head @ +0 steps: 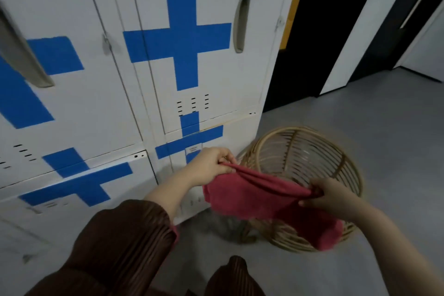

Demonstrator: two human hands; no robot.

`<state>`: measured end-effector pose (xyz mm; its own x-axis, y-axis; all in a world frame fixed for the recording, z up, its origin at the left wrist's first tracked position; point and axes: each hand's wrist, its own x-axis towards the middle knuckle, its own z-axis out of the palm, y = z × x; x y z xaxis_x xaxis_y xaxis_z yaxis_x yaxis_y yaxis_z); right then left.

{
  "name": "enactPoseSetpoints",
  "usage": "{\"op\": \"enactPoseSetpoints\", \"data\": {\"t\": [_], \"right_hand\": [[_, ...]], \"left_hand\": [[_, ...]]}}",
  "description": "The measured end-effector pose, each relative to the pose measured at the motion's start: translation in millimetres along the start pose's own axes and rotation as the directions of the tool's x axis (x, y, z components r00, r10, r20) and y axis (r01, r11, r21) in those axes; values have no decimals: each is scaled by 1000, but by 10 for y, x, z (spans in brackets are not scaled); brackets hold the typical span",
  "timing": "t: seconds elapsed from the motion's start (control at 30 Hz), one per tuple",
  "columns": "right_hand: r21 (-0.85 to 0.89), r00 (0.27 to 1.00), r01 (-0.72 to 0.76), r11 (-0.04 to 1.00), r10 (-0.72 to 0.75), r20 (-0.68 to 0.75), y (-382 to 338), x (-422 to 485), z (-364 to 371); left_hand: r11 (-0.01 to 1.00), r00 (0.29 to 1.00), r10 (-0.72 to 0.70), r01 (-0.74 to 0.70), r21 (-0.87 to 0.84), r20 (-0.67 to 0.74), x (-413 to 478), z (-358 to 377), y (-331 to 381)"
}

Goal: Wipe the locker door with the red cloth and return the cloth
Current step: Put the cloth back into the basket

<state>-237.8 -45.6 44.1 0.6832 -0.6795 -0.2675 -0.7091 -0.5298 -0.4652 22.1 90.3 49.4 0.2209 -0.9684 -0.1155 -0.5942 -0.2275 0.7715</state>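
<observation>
Far left, a bank of white lockers [72,108] is seen, marked with blue tape crosses [182,38]. A brown ribbed sleeve [125,243] is pushed up on the left arm. The left hand [211,166] is held low in front of the bottom locker, fingers curled, and one end of the red cloth [252,197] is pinched between thumb and fingertips. From there the cloth is stretched rightward, bunched along its top edge, with the rest left hanging below both hands. A wicker basket [312,151] is parked on the grey floor [360,127] right beside the lockers, and the cloth is held over its near side. Whether they touch can't be told. The other end is gripped in the right hand [334,196], fingers closed round the bunched fabric.
</observation>
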Motion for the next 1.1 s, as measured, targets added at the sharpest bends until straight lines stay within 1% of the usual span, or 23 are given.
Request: {"op": "enactPoseSetpoints", "data": {"t": [0.07,0.13,0.17,0.2,0.23,0.27,0.3,0.37,0.4,0.43,0.47,0.53,0.6,0.7,0.77,0.83,0.9,0.97,1.03,1.1], "right_hand": [[-44,979,-151,988,143,-147,239,97,102],[-32,912,-309,951,286,-294,408,177,231],[-66,882,-378,924,337,-329,461,210,321],[-130,871,-428,894,371,-322,494,237,411],[-181,876,-444,878,383,-294,554,276,522],[-211,895,-423,881,370,-250,560,305,630],[-218,920,-383,897,349,-179,581,333,743],[-250,954,-299,921,298,-43,605,367,960],[-283,956,-284,916,293,-12,615,371,1033],[-310,955,-287,907,298,-13,613,366,1063],[-322,954,-292,901,299,-27,612,368,1071],[-288,954,-294,911,299,-26,602,378,1052],[-224,959,-279,934,284,-9,612,402,1023],[-79,968,-251,965,251,-18,675,445,990],[47,969,-231,972,234,-80,692,447,959],[115,957,-204,972,223,-184,676,420,881],[87,946,-140,986,159,-284,618,369,784],[6,948,-36,999,36,-316,536,294,711],[-131,957,46,990,-82,-277,439,181,659],[-217,956,133,967,-182,-228,322,64,638]], "left_hand": [[1000,1000,18,-18,-12,-15,262,267,12],[1000,997,19,-19,5,-79,525,540,5],[999,991,22,-17,42,-132,632,661,-14],[994,984,28,-8,112,-175,727,776,-33],[980,980,45,-6,199,-195,811,905,-45],[962,982,59,-9,271,-180,837,997,-64],[946,990,67,-24,323,-123,858,1117,-89],[911,997,55,-73,406,55,846,1340,-159],[894,991,30,-86,439,132,827,1441,-200],[885,985,5,-86,458,175,809,1524,-244],[886,983,-16,-72,458,185,800,1587,-280],[898,987,-16,-57,437,161,790,1645,-321],[887,989,4,-72,456,148,796,1662,-339],[872,991,18,-81,483,133,804,1638,-341],[867,993,47,-94,489,107,780,1633,-342],[867,992,107,-127,481,70,726,1674,-340],[886,990,134,-140,441,45,660,1732,-351],[905,990,138,-133,405,17,612,1773,-371],[916,986,168,-148,374,-20,593,1776,-369],[931,980,196,-175,319,-34,607,1754,-383]]}}
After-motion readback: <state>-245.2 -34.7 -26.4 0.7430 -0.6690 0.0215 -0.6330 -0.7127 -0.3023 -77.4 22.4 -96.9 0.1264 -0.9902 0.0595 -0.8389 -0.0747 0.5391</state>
